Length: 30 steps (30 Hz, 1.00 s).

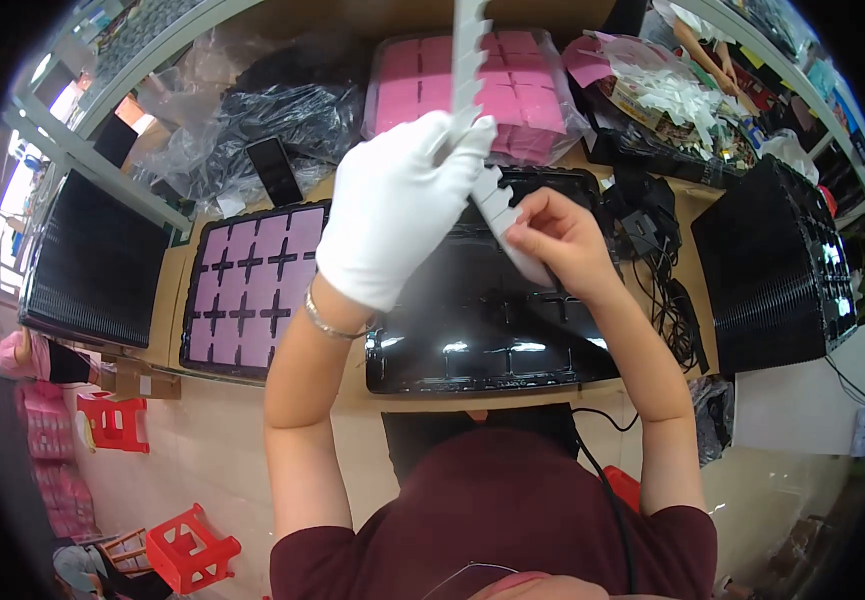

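In my white-gloved left hand (392, 205) is a long whitish strip (468, 70) with a notched, saw-like edge; the fingers are closed round it. One end rises past the top edge of the view, and the other slants down to the right. My bare right hand (567, 245) pinches that lower part between thumb and fingers. Both hands are above a glossy black plastic tray (492, 345) on the table. To its left lies another black tray (189, 310) with pink pieces (272, 240) between its cross-shaped dividers.
Stacks of black trays stand left (92, 260) and right (767, 260). A plastic-wrapped pink stack (527, 85) sits behind, near a dark phone (273, 172). Cables (667, 310) lie right, below a container of white scraps (672, 110). Red stools (187, 550) and other people are at left.
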Available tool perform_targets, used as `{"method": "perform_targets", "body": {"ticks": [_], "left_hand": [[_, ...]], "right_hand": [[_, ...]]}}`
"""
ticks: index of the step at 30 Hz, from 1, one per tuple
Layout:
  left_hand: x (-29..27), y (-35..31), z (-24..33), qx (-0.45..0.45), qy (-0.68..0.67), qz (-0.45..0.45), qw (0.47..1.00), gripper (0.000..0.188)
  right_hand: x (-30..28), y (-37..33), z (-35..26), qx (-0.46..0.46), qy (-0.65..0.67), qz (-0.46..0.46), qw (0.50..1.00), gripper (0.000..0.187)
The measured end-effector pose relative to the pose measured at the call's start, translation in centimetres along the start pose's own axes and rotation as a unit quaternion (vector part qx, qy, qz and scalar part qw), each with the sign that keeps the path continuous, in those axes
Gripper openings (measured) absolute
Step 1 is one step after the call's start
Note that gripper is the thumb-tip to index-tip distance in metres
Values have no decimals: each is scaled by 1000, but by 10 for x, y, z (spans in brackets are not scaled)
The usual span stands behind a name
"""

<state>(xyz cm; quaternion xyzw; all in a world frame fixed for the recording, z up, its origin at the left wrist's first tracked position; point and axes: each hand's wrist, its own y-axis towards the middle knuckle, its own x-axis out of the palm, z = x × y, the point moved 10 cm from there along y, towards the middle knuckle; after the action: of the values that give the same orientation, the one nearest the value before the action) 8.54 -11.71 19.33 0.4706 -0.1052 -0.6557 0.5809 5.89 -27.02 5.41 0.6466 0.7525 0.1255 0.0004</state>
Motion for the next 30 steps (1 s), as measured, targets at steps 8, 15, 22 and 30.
{"method": "perform_targets", "body": {"ticks": [8,15,22,30], "left_hand": [[4,-47,-40,-182,-93,-25,979,44],[-12,-64,-51,-220,-85,-34,971,46],[-65,-76,-93,-187,-144,62,970,28],[-135,-90,-100,-297,-82,156,938,34]], "right_hand": [[51,-12,-9,-84,-150,-138,975,31],[87,-27,-50,-422,-448,-52,787,28],[113,-53,-62,-593,-505,-41,626,31],[38,162,117,-1,-575,-177,798,44]]}}
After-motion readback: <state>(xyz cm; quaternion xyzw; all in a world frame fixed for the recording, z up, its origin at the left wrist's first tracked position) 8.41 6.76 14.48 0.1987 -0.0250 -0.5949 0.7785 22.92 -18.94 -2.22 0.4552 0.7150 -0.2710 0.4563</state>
